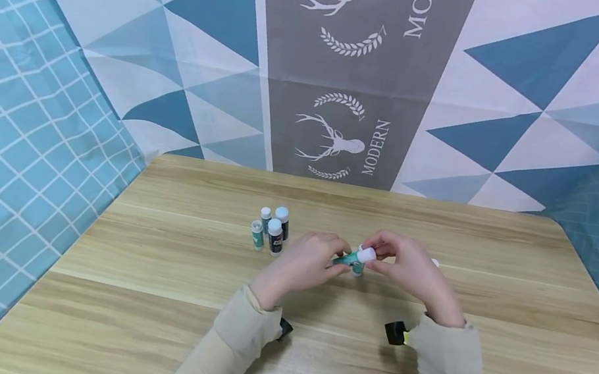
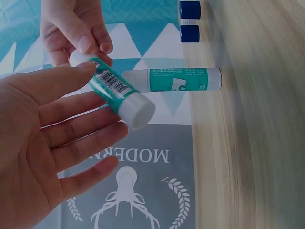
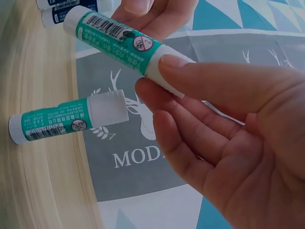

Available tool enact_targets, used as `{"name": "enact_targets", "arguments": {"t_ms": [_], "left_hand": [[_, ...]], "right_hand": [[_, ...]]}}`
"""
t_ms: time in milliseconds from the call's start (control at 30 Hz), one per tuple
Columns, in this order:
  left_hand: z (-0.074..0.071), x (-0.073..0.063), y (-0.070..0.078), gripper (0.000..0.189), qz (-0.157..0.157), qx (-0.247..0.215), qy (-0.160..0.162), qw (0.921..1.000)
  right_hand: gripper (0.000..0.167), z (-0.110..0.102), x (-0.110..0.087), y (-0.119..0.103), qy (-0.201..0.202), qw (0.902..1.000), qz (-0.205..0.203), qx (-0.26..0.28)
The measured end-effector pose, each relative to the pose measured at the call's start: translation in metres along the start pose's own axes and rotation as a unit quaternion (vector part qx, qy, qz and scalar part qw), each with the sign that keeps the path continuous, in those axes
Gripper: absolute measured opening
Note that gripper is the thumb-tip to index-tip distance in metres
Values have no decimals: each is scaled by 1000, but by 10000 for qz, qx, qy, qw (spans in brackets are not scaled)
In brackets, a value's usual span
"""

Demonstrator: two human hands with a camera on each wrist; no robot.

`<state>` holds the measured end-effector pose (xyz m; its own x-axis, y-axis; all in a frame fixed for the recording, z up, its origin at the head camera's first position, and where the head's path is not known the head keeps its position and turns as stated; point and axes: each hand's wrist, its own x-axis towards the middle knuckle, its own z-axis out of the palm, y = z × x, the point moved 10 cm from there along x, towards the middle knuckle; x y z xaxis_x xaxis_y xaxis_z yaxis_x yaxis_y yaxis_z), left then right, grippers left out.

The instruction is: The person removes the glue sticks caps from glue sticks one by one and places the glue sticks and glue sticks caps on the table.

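Observation:
A teal glue stick [image 1: 348, 260] with white ends is held tilted between the two hands. The right hand [image 1: 408, 266] pinches one white end between thumb and fingers, clearest in the right wrist view. Around the middle of the stick is the left hand [image 1: 311, 259], its fingers straight and spread in the left wrist view, its thumb overlapping the label. Whether the left fingers touch the stick is hard to tell. Just beneath, a second teal glue stick [image 3: 62, 119] stands upright on the table, partly hidden in the head view.
Left of the hands stand several small sticks, including a dark one [image 1: 275, 240] and a teal one [image 1: 257, 236] with white tops. A white top [image 1: 435, 262] peeks out behind the right hand. Dark blue pieces [image 2: 189, 33] stand beyond in the left wrist view. Patterned cloth [image 1: 339, 134] backs the wooden table [image 1: 132, 318].

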<state>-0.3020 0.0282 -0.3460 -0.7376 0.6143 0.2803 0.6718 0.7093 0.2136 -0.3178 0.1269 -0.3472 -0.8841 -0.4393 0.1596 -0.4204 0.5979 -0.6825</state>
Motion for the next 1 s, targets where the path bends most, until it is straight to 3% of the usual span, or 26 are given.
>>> {"name": "enact_targets", "arguments": {"t_ms": [633,1000], "left_hand": [[-2,0,-2,24,7,46,17,10000],[-10,0,-1,23,-33,82,240,9997]], "right_hand": [[21,2,1,2,-50,9993,-9,374],[19,1,0,3,-16,9993,178,328]]}}
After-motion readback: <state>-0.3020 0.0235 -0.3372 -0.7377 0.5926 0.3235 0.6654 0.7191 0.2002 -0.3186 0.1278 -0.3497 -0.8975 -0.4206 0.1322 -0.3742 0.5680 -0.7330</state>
